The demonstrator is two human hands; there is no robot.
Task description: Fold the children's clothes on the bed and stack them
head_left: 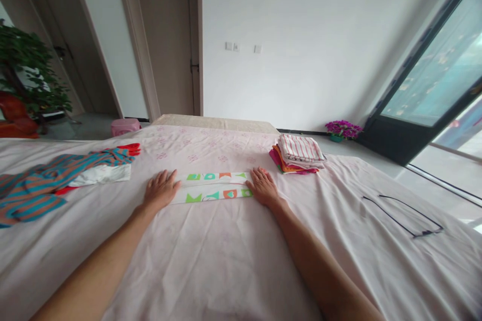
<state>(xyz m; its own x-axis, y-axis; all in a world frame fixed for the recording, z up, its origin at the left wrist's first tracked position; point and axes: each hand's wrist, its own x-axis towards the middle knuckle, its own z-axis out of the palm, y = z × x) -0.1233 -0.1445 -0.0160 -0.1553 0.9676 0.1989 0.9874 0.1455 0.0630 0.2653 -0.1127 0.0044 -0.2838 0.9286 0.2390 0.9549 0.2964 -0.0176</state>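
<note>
we note the left hand (pixel 161 189) lying flat, palm down, fingers straight and slightly spread on the left end of a folded printed cloth (pixel 211 189). our right hand (pixel 264 188) lies flat at its other end, fingers extended. the cloth lies between the 2 sets of fingers. just right of the right fingers: a folded stack (pixel 300 151). left of the left fingers: a striped garment (pixel 37 184).

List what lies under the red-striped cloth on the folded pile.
Under the striped cloth, edges of a pale layer, an orange layer and a magenta layer show; their middles are covered. The count is unclear.
</note>
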